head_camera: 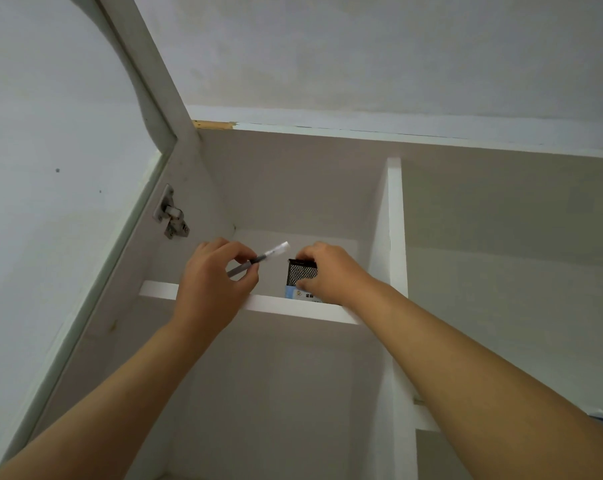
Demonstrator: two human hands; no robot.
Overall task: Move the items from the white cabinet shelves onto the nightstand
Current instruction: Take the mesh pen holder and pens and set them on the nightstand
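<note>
We look up into the white cabinet [293, 188], and both of our arms reach to its top shelf [286, 308]. Our left hand [213, 282] has its fingers curled around a pen [258, 259]. The pen has a gray body and a clear cap, and it slants up to the right. It is held above the front edge of the shelf, near the left side of this part of the cabinet.

Our right hand [327, 271] holds a black mesh pen cup [300, 273]. The fingers go over the top rim of the cup and the thumb presses its front side. The cup stands upright at the front edge of the shelf. A blue and white label [298, 294] shows at its bottom. The pen's cap is just beside the cup, and we cannot tell if they touch.

A white upright board [395, 220] stands just right of the cup and splits the cabinet. The open door [68, 202] hangs on the left, with a metal hinge [171, 213] near the left wall.
</note>
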